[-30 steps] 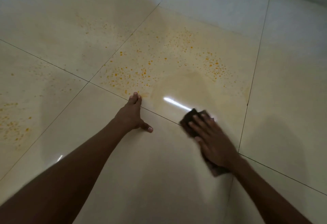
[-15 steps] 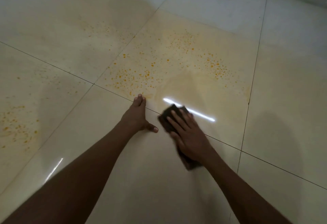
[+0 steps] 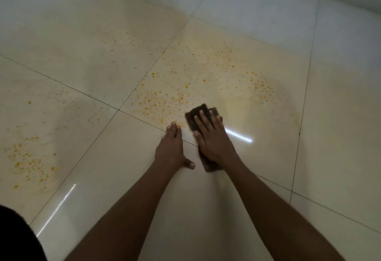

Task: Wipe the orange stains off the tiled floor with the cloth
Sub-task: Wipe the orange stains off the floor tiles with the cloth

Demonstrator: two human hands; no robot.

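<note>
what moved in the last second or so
The right hand slid the dark cloth leftward across the tile, from well apart to right beside the left hand, reaching the orange stains. The left hand stayed flat on the floor; the spots ahead remain.

The right hand (image 3: pixel 213 137) is pressing flat on a dark cloth (image 3: pixel 203 112) lying across a grout line (image 3: pixel 144 121) of the tiled floor (image 3: pixel 340 116). The left hand (image 3: pixel 171 149) is resting flat just beside the cloth, fingertips at that line. Orange stains (image 3: pixel 165 100) are speckling the tile just beyond the cloth
</note>
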